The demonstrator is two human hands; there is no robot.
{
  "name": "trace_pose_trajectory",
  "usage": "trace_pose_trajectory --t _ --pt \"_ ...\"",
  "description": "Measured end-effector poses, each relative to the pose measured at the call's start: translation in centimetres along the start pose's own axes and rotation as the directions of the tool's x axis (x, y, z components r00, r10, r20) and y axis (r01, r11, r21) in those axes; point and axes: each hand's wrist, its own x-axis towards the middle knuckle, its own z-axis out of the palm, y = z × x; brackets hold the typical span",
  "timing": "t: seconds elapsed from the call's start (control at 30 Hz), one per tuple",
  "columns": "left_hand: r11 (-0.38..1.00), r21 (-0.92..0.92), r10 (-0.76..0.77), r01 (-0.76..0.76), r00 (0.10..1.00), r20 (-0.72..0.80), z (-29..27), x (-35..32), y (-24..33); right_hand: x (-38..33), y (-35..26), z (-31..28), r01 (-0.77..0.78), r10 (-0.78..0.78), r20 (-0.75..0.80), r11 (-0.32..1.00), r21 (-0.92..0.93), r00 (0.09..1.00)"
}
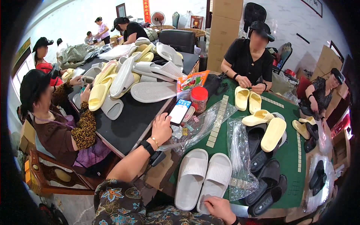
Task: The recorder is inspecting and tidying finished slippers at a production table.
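Left hand: the left hand [162,129] is curling its fingers around a smartphone [179,111], thumb along the near side, holding it lifted and tilted with the lit screen facing up, just above the seam where the black table [127,123] meets the green table [288,157]; a black wristband and a thin bracelet are sitting on that wrist

Right hand: the right hand [219,208] is resting at the near edge of the green table, fingers bent and pinching the heel end of the right one of a pair of pale grey slippers [204,180]; whether it is gripping firmly I cannot tell

Slippers: the pair is lying side by side, soles down, toes pointing away, at the near left corner of the green table

Around them: a clear plastic bag [240,157] is lying just right of the pair; black slippers [262,180] are lying beyond it; a red-lidded jar [199,99] is standing near the phone

Doing it well: in my judgement, the phone wants a snug grip away from the table edge; the pinching hand should be keeping the pair aligned and clear of the loose bag
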Motion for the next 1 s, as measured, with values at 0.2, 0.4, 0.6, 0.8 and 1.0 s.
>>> trace_pose_trajectory --t 0.2,0.4,0.6,0.8,1.0 --pt "0.996 -0.005 0.085 -0.086 0.995 -0.045 1.4 2.4 -0.7 0.1 -0.2 0.1 -0.018 0.018 -0.010 1.000 -0.011 1.000" --pt "0.994 0.066 0.086 -0.092 0.993 0.086 2.6 5.1 -0.1 -0.2 0.1 0.4 -0.042 0.042 -0.034 0.999 0.017 0.999" --pt "0.995 0.098 0.022 -0.031 0.995 0.093 3.6 5.2 -1.6 0.0 -0.2 0.2 -0.060 0.061 -0.033 0.997 0.043 0.998" --pt "0.993 0.116 -0.004 -0.004 0.998 0.070 3.1 5.1 -1.8 0.2 -0.4 -0.1 -0.083 0.084 -0.019 0.996 0.034 0.996" --pt "0.985 0.171 0.020 -0.038 0.994 0.103 3.1 4.9 -1.8 0.1 -0.3 0.2 -0.076 0.077 -0.012 0.997 0.021 0.997"
